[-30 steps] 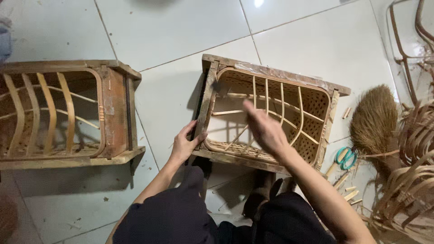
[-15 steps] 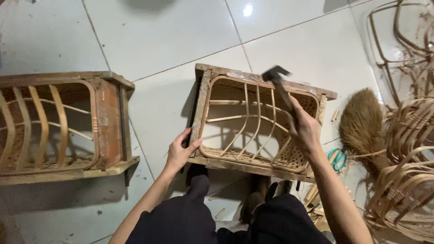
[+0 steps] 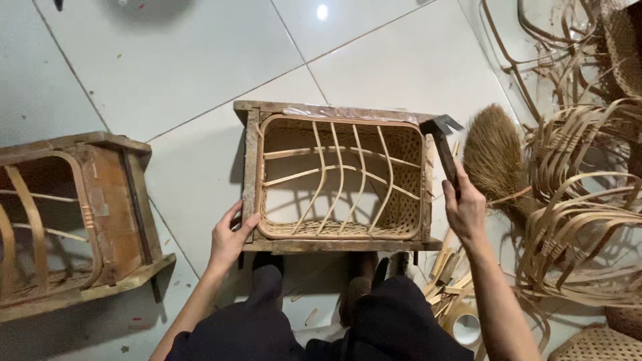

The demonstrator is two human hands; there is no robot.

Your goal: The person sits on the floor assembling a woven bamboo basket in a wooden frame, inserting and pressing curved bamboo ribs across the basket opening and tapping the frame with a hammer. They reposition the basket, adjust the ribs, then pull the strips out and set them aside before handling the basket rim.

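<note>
A rectangular wooden frame with a woven rattan basket inside lies on the white tiled floor in front of my knees. My left hand grips the frame's near left corner. My right hand is closed around the handle of a dark hammer. The hammer's head is at the frame's far right corner, over the right rail. Bent rattan ribs cross the open middle of the basket.
A second wooden frame with rattan ribs lies at the left. A brown fibre brush and a heap of bent rattan strips are at the right. Wood offcuts and a tape roll lie near my right knee.
My right hand has come out of the basket, lifted the hammer and moved to the frame's right side. The frame now sits squarer to me. My left hand stays on its corner.
</note>
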